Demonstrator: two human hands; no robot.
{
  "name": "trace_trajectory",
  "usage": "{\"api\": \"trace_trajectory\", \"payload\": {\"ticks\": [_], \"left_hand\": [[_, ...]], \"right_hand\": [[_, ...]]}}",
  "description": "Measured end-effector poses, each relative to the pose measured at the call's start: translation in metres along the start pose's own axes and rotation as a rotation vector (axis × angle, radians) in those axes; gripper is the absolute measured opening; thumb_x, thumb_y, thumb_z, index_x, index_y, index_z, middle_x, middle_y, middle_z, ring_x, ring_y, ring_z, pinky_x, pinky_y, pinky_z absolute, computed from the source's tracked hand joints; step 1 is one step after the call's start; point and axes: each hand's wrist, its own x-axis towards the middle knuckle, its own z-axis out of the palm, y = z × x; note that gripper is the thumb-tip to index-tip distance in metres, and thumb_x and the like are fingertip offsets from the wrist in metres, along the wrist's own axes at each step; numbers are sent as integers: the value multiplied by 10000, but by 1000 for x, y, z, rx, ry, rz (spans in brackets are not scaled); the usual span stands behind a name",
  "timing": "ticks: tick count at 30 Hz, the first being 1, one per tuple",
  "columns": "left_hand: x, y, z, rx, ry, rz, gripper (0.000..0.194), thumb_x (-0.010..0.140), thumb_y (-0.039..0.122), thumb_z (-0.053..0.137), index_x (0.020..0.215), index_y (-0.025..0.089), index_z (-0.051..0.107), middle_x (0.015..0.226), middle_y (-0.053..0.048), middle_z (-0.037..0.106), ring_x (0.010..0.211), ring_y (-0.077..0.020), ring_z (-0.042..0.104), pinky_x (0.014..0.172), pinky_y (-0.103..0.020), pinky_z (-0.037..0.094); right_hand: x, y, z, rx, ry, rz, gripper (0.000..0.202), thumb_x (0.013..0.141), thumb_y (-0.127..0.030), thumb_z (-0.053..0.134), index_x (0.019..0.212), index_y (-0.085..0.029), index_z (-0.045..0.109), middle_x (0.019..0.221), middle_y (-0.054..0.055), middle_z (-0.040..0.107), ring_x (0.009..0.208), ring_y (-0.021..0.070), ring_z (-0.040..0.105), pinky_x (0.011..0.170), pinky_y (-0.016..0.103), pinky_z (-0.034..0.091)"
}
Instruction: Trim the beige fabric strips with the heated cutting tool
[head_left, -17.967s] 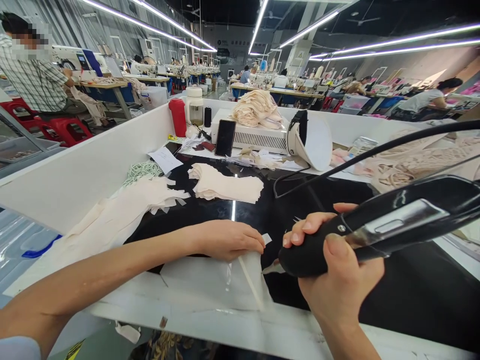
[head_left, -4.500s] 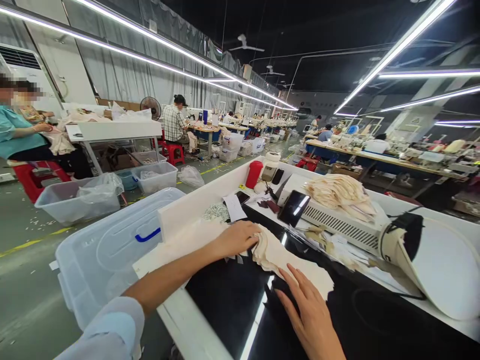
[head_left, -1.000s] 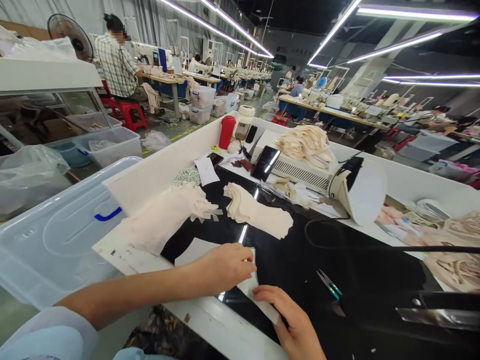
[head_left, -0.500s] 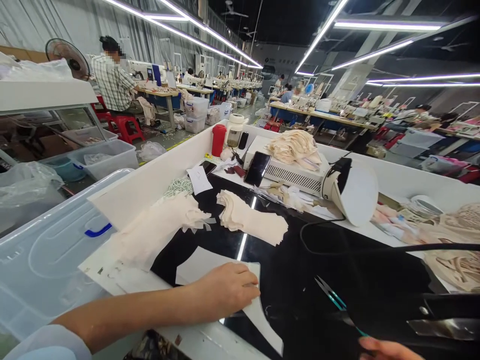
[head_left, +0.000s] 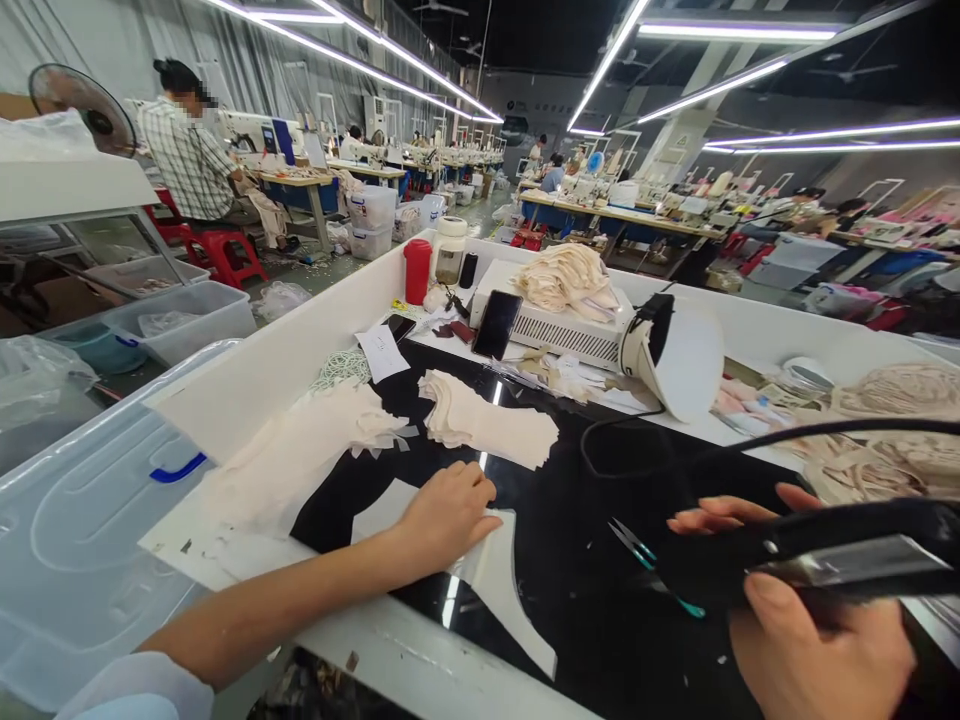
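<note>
My left hand [head_left: 450,520] rests over a white curved flat cut piece [head_left: 514,600] on the black work surface [head_left: 555,530]. Its fingers are curled together with the thumb a little apart; whatever is under or between them is hidden. At the right, my right hand [head_left: 817,640] is closed around a black tool with a shiny metal plate [head_left: 855,565], thumb in front and fingers behind; the tool is blurred. Slim teal snips [head_left: 651,562] lie on the black surface between the hands. Beyond my left hand is a stack of cream fabric pieces [head_left: 487,420].
More cream pieces [head_left: 300,455] cover the left side. A lamp with a white shade [head_left: 686,360] stands behind, and a black cable [head_left: 589,440] loops across the right. At the back are a phone [head_left: 497,325], a red cup [head_left: 417,270] and a fabric pile [head_left: 566,278].
My right hand has let go of the snips, which now lie flat, and has closed around the black tool. My left hand's fingers have curled more. The camera has shifted slightly.
</note>
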Motion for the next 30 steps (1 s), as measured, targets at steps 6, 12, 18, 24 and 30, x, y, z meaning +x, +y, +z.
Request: {"api": "trace_trajectory", "payload": {"ticks": [6,12,18,24,30], "left_hand": [[-1,-1,5,-169,-55,-46,115,1006,233,770,1038,197,665,1133,-34,674,1047,-234,614,934,-376,476],[-1,-3,6,-282,-52,-54,48,1013,208,732,1015,211,684,1113,-15,687,1040,-223,618,936,-373,454],[-2,-4,7,-308,-57,-47,49,1018,211,739,1013,213,690,1122,-9,692,1058,-217,614,950,-368,439],[-3,-5,8,-300,-57,-33,73,1014,230,758,1028,216,688,1125,-12,692,1065,-223,614,947,-369,435],[-3,-5,8,-299,-60,-37,97,1004,225,770,1040,216,681,1137,-14,689,1070,-228,618,958,-374,439]], "right_hand": [[-4,-4,42,133,-92,-87,688,757,-331,926,1379,-303,631,986,22,748,745,207,719,695,416,640],[-11,3,84,346,-103,-150,540,828,-366,874,1292,-288,611,828,-40,700,604,158,644,558,335,591],[-7,15,113,424,-113,-136,526,841,-393,846,1289,-315,580,822,-62,664,602,136,621,549,297,562],[-5,20,122,484,-138,-90,544,808,-445,874,1248,-312,582,806,-64,658,589,130,591,522,286,554],[-8,13,122,486,-133,-98,533,811,-453,874,1241,-306,595,794,-65,631,583,126,575,507,277,541]]}}
